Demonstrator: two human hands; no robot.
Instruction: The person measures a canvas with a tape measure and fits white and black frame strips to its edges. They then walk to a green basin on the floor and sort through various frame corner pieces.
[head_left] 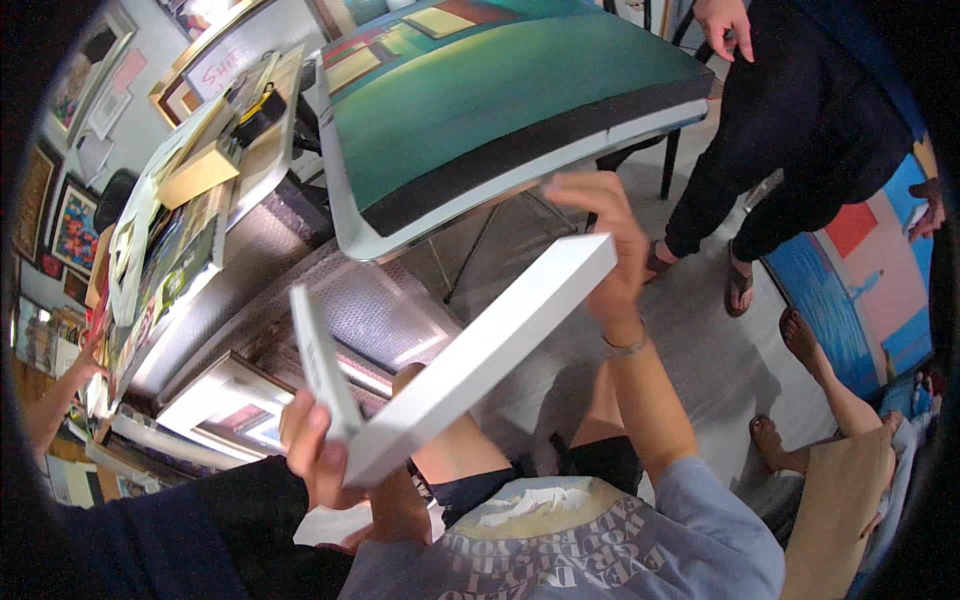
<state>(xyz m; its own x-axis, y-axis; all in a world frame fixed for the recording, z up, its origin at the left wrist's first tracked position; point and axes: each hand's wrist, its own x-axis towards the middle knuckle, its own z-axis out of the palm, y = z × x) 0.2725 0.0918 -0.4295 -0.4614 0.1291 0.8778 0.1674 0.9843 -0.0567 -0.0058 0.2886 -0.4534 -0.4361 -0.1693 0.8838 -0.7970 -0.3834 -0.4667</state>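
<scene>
My left hand (312, 450) is closed around the near end of a long white box (490, 350), which slants up to the right. Beside it, a thin white slab (325, 362) with faint print stands up from the same grip; whether the two are joined I cannot tell. At the box's far end is my right hand (612, 235), fingers stretched out and blurred by motion. Its palm is close behind that end; contact is unclear. Beyond it, a large green painting (520, 120) with a dark edge lies on a white table (365, 238).
Papers and a black-and-yellow tape roll (262, 112) crowd the left table. Below, a white picture frame (215, 400) leans near bubble-wrapped pieces (375, 300). A person in dark trousers (770, 130) stands right, near a blue-and-pink painting (850, 275); brown cardboard (835, 510) is lower right.
</scene>
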